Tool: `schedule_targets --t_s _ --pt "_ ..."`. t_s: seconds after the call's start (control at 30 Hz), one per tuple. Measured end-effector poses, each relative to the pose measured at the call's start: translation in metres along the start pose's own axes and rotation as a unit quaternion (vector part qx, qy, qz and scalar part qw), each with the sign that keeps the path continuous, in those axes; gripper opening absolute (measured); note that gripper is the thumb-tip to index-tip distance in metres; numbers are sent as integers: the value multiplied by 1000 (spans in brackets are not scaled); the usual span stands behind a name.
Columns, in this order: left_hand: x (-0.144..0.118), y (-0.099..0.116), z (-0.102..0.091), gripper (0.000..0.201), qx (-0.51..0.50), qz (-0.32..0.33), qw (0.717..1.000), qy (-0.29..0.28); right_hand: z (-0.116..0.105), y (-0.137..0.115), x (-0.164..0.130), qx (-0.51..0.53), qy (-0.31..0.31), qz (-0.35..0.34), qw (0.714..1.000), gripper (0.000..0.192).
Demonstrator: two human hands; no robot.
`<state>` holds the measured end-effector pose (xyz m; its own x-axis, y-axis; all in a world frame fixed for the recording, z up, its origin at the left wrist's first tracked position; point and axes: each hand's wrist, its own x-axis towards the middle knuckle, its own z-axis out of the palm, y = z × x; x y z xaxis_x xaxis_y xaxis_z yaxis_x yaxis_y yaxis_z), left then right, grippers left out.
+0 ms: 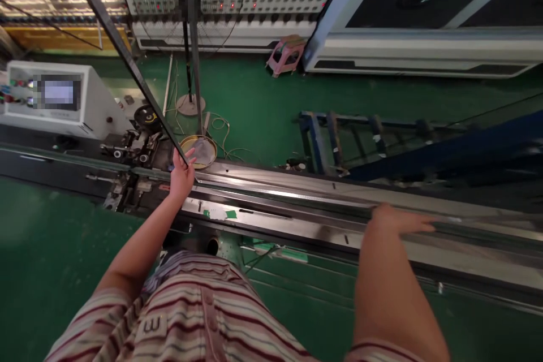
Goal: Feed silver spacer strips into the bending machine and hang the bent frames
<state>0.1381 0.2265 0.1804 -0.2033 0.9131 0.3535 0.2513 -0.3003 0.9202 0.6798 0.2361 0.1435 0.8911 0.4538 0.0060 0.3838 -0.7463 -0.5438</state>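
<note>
My left hand (182, 176) is closed around the lower end of a long, dark, narrow metal bar (127, 56) that slants up to the upper left. Just beyond the fingers stands a round yellow-rimmed tray (211, 147) with pale material in it. Farther right, my right hand (399, 219) bends over a thin perforated metal strip (292, 194), its fingers pointing right along it. Some of those fingers are blurred or hidden, though the hand appears to grip the strip. The strip lies lengthwise on a long metal machine bed (263, 218). Left of my left hand sit clamp mechanisms (127, 186).
A white control box (63, 99) with a screen stands at the left. Beyond the bed are a fan base (190, 104), loose cables (224, 130), a pink stool (286, 55) and a blue metal frame (316, 141). A second upright bar (195, 68) rises near the tray.
</note>
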Motion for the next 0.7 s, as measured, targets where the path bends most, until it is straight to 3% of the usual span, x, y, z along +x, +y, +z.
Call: schedule_targets --t_s 0.07,0.1,0.17,0.27,0.43,0.7 --pt "2 -5 -18 79 15 -5 1000 3 18 -1 -15 -3 -12 118 993 111" --pt "5 -7 -29 79 18 -9 1000 7 27 -2 -26 -11 -21 132 991 114" --pt "10 -11 -55 81 20 -17 1000 13 44 -3 -52 -48 -47 89 994 111" --pt "22 -18 -96 83 25 -30 999 14 65 -1 -99 -109 -69 -5 992 90" --pt "43 -39 -169 83 58 -33 998 12 86 -1 -166 -136 -42 -192 971 72" --pt "77 -75 -295 81 109 -16 993 34 129 -39 -252 -173 -27 -265 948 59"
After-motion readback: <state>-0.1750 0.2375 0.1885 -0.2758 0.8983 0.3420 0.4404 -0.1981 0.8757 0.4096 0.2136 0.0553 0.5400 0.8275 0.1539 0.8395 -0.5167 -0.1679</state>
